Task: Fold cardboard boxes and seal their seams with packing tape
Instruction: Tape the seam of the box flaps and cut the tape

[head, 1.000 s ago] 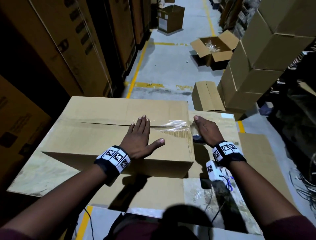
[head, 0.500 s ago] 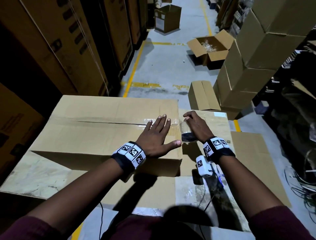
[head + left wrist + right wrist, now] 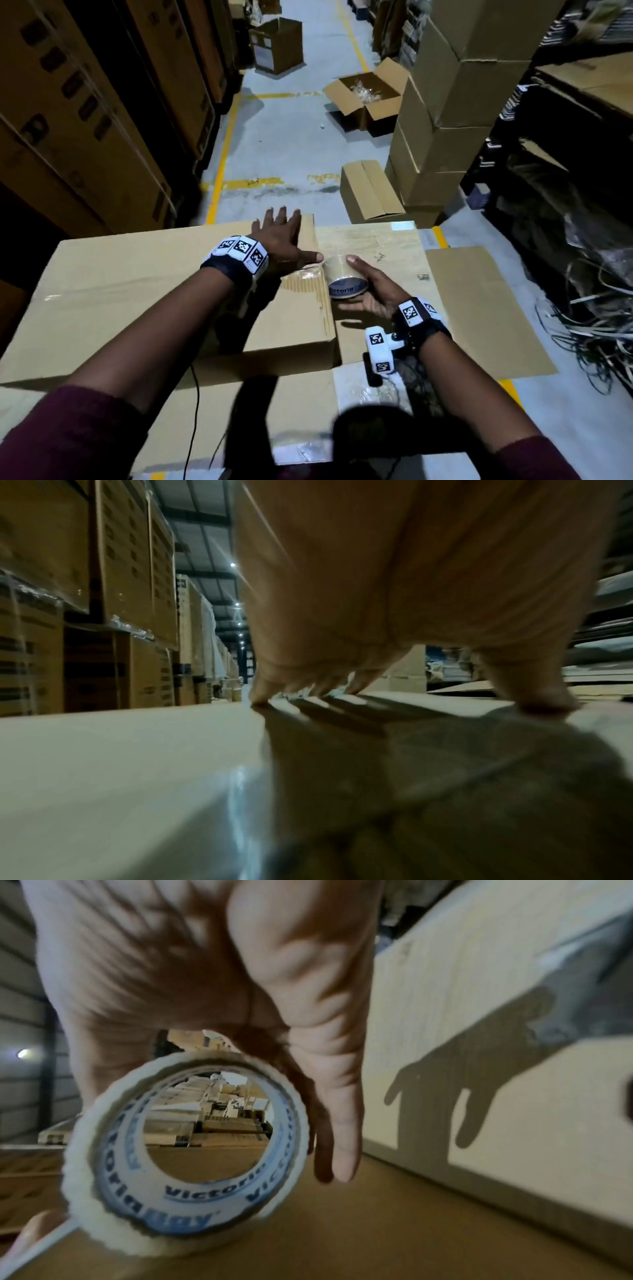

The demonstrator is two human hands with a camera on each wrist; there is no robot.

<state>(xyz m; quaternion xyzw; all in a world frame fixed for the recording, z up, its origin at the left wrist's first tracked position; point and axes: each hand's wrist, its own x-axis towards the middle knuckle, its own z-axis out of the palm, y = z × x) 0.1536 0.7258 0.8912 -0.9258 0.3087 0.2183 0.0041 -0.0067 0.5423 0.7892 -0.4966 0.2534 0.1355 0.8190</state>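
Note:
A large brown cardboard box (image 3: 154, 298) lies in front of me, clear tape shining along its top seam. My left hand (image 3: 279, 236) lies flat on the far right end of the top with straight fingers, the thumb pointing right; the left wrist view shows its fingertips (image 3: 260, 696) pressing the cardboard (image 3: 120, 764). Just off the box's right edge, my right hand (image 3: 376, 294) grips a roll of clear packing tape (image 3: 346, 282) with a blue printed core. The right wrist view shows the roll (image 3: 185, 1150) held by its rim beside the box's side wall (image 3: 479, 1042).
The box rests on flat cardboard sheets (image 3: 479, 308). Stacked cartons (image 3: 445, 120) rise at the right with a small box (image 3: 370, 192) at their foot. An open box (image 3: 366, 96) sits on the aisle floor. Tall cartons (image 3: 85, 120) line the left. Loose straps (image 3: 599, 325) lie at the right.
My left hand has slid along the seam to the far right end of the box top. My right hand has brought the tape roll closer, beside the box's right edge.

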